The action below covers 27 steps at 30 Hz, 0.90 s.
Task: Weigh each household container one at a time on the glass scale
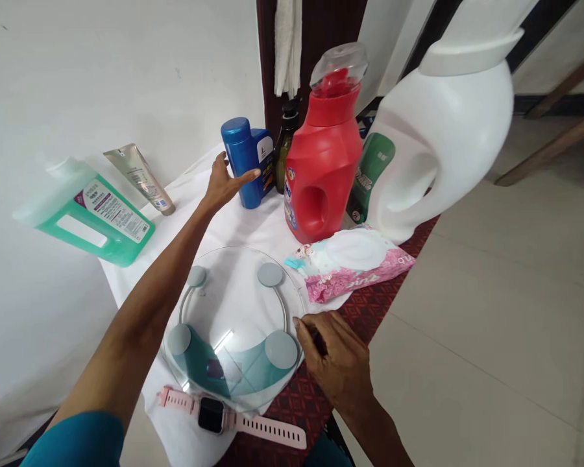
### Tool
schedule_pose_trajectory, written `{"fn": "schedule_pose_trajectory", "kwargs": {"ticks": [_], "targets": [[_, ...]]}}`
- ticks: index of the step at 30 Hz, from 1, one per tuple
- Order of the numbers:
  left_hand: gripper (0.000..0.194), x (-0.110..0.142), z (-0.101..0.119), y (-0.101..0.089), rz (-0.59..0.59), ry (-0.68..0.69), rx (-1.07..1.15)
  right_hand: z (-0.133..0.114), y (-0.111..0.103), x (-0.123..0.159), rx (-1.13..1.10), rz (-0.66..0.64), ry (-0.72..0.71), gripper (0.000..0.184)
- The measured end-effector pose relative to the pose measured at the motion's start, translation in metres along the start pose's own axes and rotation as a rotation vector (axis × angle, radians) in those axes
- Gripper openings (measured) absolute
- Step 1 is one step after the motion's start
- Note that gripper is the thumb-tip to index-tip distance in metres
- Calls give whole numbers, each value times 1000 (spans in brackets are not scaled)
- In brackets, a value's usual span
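My left hand (228,181) curves around the left side of a blue bottle (246,152), its thumb across the front and its other fingers partly hidden beside and behind it. The bottle stands upright on the white cloth (272,224). My right hand (335,353) is loosely closed at the right rim of a round glass bathroom scale (231,305), and nothing shows between its fingers. I cannot tell whether it touches the rim. Below the scale lies a smartwatch (211,415) with a pink strap.
Beyond my right hand lies a pink wipes pack (360,263). Behind it stand a red detergent bottle (324,155), a large white jug (448,130) and a dark pump bottle (286,143). A green liquid jug (102,214) and a tube (141,178) stand by the left wall.
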<state>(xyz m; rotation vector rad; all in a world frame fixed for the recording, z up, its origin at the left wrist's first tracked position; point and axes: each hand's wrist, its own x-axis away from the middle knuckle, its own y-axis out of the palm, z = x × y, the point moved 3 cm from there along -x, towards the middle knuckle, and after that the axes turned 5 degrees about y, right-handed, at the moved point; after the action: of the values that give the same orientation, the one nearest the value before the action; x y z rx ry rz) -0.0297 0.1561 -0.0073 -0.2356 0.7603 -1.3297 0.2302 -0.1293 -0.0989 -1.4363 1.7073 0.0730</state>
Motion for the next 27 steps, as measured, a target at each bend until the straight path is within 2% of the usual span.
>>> {"fn": "schedule_pose_trajectory", "kwargs": {"ticks": [4, 7, 10, 13, 17, 21, 24, 27], "targets": [[75, -23, 4, 20, 124, -4, 74, 9, -4, 2, -79, 23, 174, 18], [55, -21, 9, 26, 247, -58, 7, 13, -7, 4, -112, 34, 260, 21], [45, -8, 15, 21, 339, -46, 5, 13, -7, 4, -128, 51, 276, 24], [42, 12, 24, 0, 415, -6, 46, 13, -8, 2, -142, 58, 282, 24], [46, 51, 46, -46, 493, 130, 188, 13, -9, 1, -158, 51, 290, 24], [48, 110, 75, -87, 503, 299, 270, 15, -7, 3, -161, 27, 334, 25], [42, 162, 85, -98, 473, 260, 252, 16, -5, 6, -164, 7, 393, 27], [41, 207, 82, -93, 425, 138, 224, 16, -3, 7, -169, -9, 448, 30]]}}
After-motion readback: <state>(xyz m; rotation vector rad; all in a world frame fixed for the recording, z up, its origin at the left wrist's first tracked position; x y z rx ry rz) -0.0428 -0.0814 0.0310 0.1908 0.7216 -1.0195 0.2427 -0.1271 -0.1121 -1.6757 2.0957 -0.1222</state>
